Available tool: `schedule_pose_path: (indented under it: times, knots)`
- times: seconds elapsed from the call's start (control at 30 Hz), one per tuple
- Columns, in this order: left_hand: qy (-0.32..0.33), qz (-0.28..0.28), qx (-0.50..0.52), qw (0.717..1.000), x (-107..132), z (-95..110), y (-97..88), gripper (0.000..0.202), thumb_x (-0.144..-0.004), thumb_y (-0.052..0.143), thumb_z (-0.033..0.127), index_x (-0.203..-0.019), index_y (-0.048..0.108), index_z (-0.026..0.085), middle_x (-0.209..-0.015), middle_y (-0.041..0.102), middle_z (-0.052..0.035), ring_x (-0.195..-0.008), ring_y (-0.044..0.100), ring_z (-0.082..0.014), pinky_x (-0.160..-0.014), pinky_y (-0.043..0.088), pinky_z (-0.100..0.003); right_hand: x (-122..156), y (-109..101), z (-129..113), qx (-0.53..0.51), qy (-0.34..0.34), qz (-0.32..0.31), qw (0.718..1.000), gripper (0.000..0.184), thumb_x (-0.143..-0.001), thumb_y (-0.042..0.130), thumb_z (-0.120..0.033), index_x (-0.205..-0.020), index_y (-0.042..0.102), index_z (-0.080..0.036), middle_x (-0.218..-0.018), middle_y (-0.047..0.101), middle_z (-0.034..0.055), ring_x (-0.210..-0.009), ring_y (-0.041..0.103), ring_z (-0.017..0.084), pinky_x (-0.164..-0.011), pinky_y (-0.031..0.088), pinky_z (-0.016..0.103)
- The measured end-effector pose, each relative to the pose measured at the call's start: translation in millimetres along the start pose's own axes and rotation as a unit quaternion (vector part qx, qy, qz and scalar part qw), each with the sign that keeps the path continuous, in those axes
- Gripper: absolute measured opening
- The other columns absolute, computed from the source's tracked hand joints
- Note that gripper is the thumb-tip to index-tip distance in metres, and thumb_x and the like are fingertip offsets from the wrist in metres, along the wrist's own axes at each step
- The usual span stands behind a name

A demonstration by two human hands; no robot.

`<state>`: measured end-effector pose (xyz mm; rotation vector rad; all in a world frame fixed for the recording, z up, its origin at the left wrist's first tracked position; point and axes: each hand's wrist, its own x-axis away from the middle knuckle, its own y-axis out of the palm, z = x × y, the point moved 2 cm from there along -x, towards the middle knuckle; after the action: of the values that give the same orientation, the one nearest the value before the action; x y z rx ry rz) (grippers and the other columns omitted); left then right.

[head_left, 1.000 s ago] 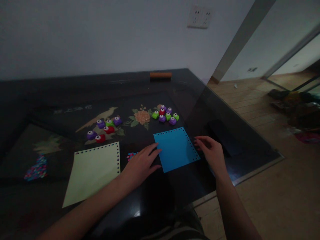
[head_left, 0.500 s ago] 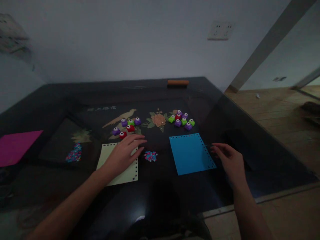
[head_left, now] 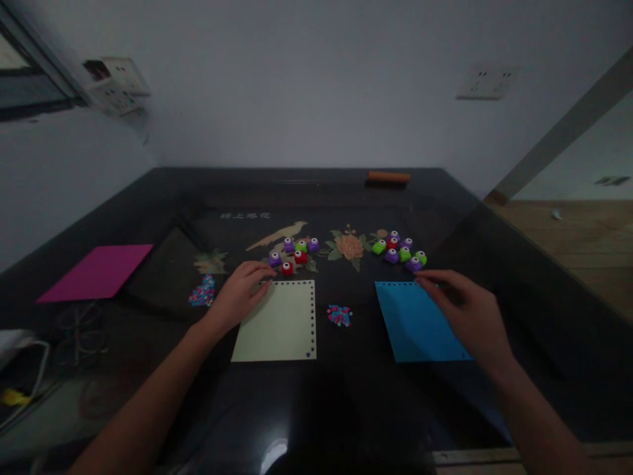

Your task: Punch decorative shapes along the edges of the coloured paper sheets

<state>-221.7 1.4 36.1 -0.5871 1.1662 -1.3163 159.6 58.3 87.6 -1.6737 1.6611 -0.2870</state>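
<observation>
My left hand (head_left: 241,295) lies at the upper left corner of a pale yellow sheet (head_left: 279,323), its thumb and fingers apart with nothing visible between them. Small dark holes line that sheet's top and right edges. Just beyond the fingertips sit several mini craft punches (head_left: 301,256), purple, green and red. Over the upper right of a blue sheet (head_left: 420,326), my right hand (head_left: 467,310) pinches thumb and forefinger together close to a purple punch (head_left: 413,264); anything between those tips is too small to make out. The hand covers the blue sheet's right edge.
Between the sheets is a pile of pink and blue confetti (head_left: 339,315); another confetti pile (head_left: 202,291) is left of my left hand. A magenta sheet (head_left: 99,272) lies far left. More punches (head_left: 392,243) sit behind the blue sheet. A brown stick (head_left: 388,177) lies near the wall.
The view has turned left. My left hand has moved from over the yellow sheet to its upper left corner. My right hand has shifted from beside the blue sheet's right edge to its top.
</observation>
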Motion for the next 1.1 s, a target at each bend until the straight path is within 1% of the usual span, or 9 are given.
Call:
schedule_pose_path:
  times: [0.1,0.13,0.2,0.3,0.43,0.57,0.83,0.97,1.1]
  knots:
    - [-0.013,-0.033,0.012,0.999,2.8,-0.8,-1.0,0.025,-0.089,0.050,0.030,-0.111,0.059,0.021,-0.115,0.058,-0.0082,-0.112,0.051,-0.0235,-0.099,0.042,-0.043,-17.4,36.9,-38.7,-0.019,-0.114,-0.081,0.990,0.020,-0.087,0.053,-0.031,-0.093,0.070,-0.024,-0.094,0.071,0.0056,-0.085,0.066,0.022,-0.076,0.052,0.037]
    - [-0.019,-0.047,0.015,0.999,3.9,-1.4,-1.4,0.029,-0.088,0.052,0.033,-0.113,0.058,0.021,-0.116,0.056,-0.0087,-0.114,0.050,-0.0240,-0.100,0.041,-0.044,-21.5,51.4,-48.6,-0.024,-0.147,-0.110,0.983,0.019,-0.088,0.052,-0.028,-0.094,0.069,-0.023,-0.092,0.071,0.0054,-0.084,0.066,0.021,-0.075,0.053,0.036]
    - [-0.030,-0.074,0.017,0.997,5.9,-3.3,-1.8,0.040,-0.085,0.058,0.040,-0.118,0.055,0.019,-0.119,0.053,-0.0103,-0.115,0.048,-0.0256,-0.100,0.040,-0.044,-26.9,81.9,-62.2,0.000,-0.192,-0.173,0.966,0.019,-0.088,0.052,-0.021,-0.099,0.068,-0.021,-0.097,0.071,0.0058,-0.093,0.065,0.021,-0.083,0.051,0.036]
    - [-0.053,-0.116,-0.003,0.992,8.4,-7.9,-0.5,0.056,-0.077,0.066,0.046,-0.123,0.052,0.017,-0.121,0.051,-0.0127,-0.115,0.047,-0.0293,-0.099,0.039,-0.046,-28.5,124.7,-68.2,0.087,-0.222,-0.250,0.938,0.023,-0.087,0.057,-0.021,-0.108,0.066,-0.017,-0.107,0.068,0.0094,-0.102,0.061,0.024,-0.087,0.049,0.039]
    - [-0.067,-0.136,-0.032,0.988,10.6,-13.7,2.0,0.067,-0.072,0.069,0.050,-0.128,0.050,0.020,-0.123,0.049,-0.0128,-0.115,0.046,-0.0316,-0.096,0.039,-0.047,-23.5,160.4,-63.0,0.179,-0.261,-0.274,0.908,0.042,-0.085,0.062,-0.036,-0.120,0.061,-0.013,-0.113,0.062,0.0141,-0.105,0.057,0.028,-0.085,0.049,0.040]
    - [-0.063,-0.146,-0.041,0.986,11.6,-14.9,3.9,0.072,-0.070,0.071,0.050,-0.131,0.049,0.021,-0.124,0.048,-0.0125,-0.114,0.046,-0.0313,-0.097,0.039,-0.046,-17.7,171.3,-57.0,0.210,-0.278,-0.264,0.899,0.058,-0.079,0.066,-0.048,-0.126,0.058,-0.014,-0.117,0.058,0.0158,-0.106,0.053,0.032,-0.083,0.048,0.044]
    - [-0.035,-0.144,-0.038,0.988,12.4,-17.2,5.9,0.067,-0.072,0.070,0.051,-0.129,0.053,0.019,-0.119,0.051,-0.0128,-0.111,0.049,-0.0301,-0.097,0.040,-0.045,-15.5,171.5,-56.1,0.195,-0.283,-0.275,0.898,0.048,-0.079,0.068,-0.043,-0.119,0.063,-0.018,-0.117,0.058,0.0130,-0.103,0.052,0.030,-0.082,0.046,0.042]
    - [-0.023,-0.139,-0.045,0.989,12.9,-16.3,5.0,0.067,-0.073,0.069,0.052,-0.127,0.055,0.017,-0.119,0.052,-0.0140,-0.110,0.049,-0.0307,-0.097,0.040,-0.045,-15.0,169.7,-57.8,0.180,-0.279,-0.275,0.902,0.044,-0.079,0.068,-0.041,-0.117,0.063,-0.018,-0.115,0.059,0.0118,-0.103,0.053,0.030,-0.081,0.046,0.041]
    - [-0.008,-0.134,-0.058,0.989,12.4,-13.9,3.3,0.061,-0.074,0.069,0.051,-0.123,0.056,0.018,-0.120,0.053,-0.0129,-0.111,0.048,-0.0299,-0.097,0.040,-0.044,-14.4,168.6,-58.5,0.158,-0.267,-0.278,0.909,0.041,-0.079,0.069,-0.038,-0.114,0.061,-0.018,-0.114,0.059,0.0100,-0.103,0.052,0.028,-0.083,0.045,0.039]
